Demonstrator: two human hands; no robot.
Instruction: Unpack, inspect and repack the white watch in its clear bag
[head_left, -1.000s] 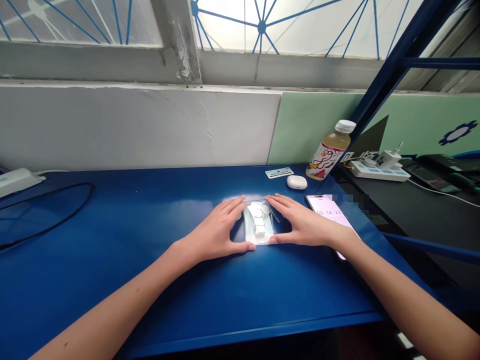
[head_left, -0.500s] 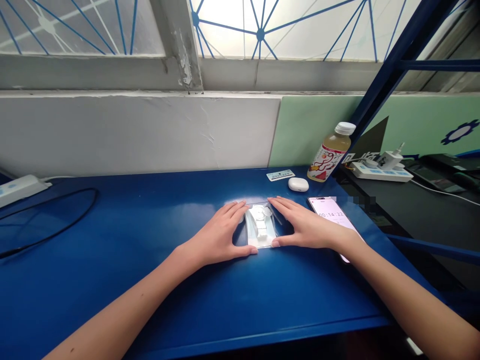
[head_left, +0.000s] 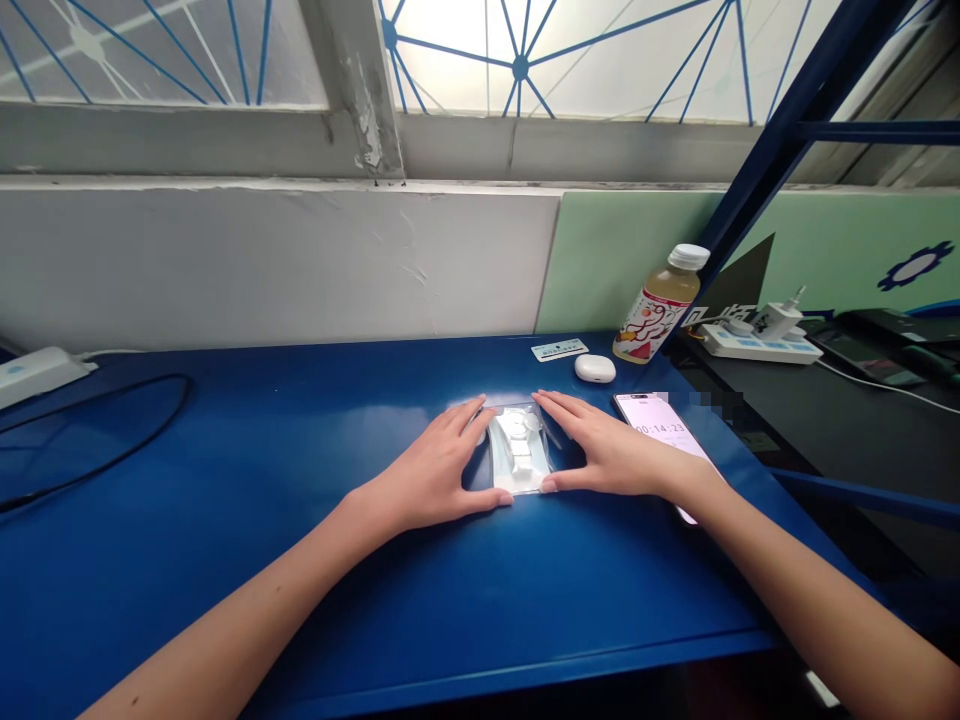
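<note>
Flat on the blue table lies a clear plastic packet with a white, strap-like item inside; I cannot make out exactly what it is. At its left edge rests my left hand, fingers stretched forward and thumb at the near left corner. My right hand frames the opposite side, its fingertips by the far right corner and its thumb touching the near right one. Both hands are open, with the packet between them. Under my right wrist, a phone showing a running timer is partly covered.
Behind the packet are a white earbud case and a small printed card. A juice bottle stands at the back right. Power strips lie at the left and right; a black cable loops at the left.
The phone's timer has advanced by a second. Both hands and the packet stay in place; the view has shifted very slightly.
</note>
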